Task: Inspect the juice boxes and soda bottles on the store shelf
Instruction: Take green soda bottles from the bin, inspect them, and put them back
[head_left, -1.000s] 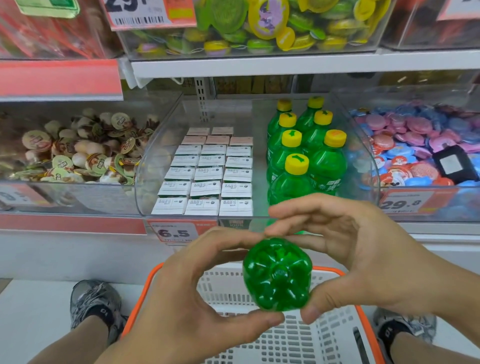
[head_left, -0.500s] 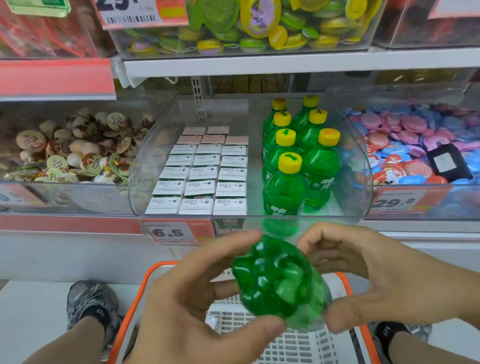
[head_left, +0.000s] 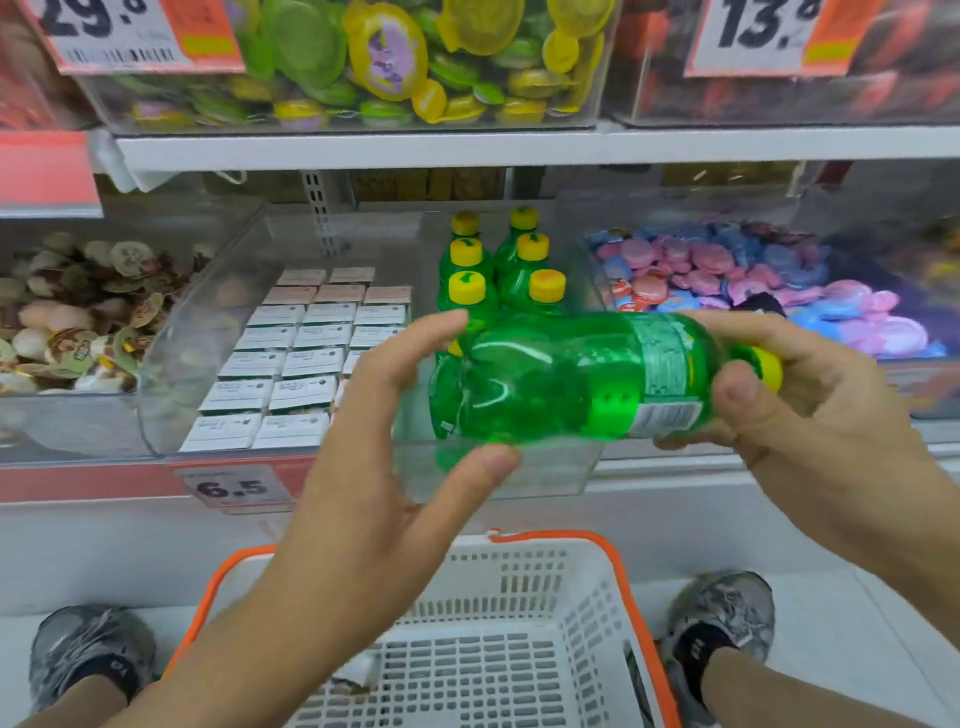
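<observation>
The right hand (head_left: 810, 415) grip is clamped around the neck of the green plastic soda bottle (head_left: 566, 382), held sideways above the white basket (head_left: 519, 623), probably to read its label, while the left hand (head_left: 384, 467) only cradles its base with loose fingers.

You hold a green soda bottle (head_left: 550, 384) on its side in front of the clear shelf bin (head_left: 171, 374), base to the left and yellow cap to the right. Your right hand (head_left: 810, 415) grips the cap end and label, thumb on the near side; your left hand (head_left: 374, 457) touches the base end with loosely spread fingers above and the thumb below. In the bin stand rows of juice boxes (head_left: 306, 358) beside more green bottles with yellow caps (head_left: 498, 265), above a 6.5 price tag (head_left: 234, 488) and a white basket with orange rim (head_left: 613, 561).
</observation>
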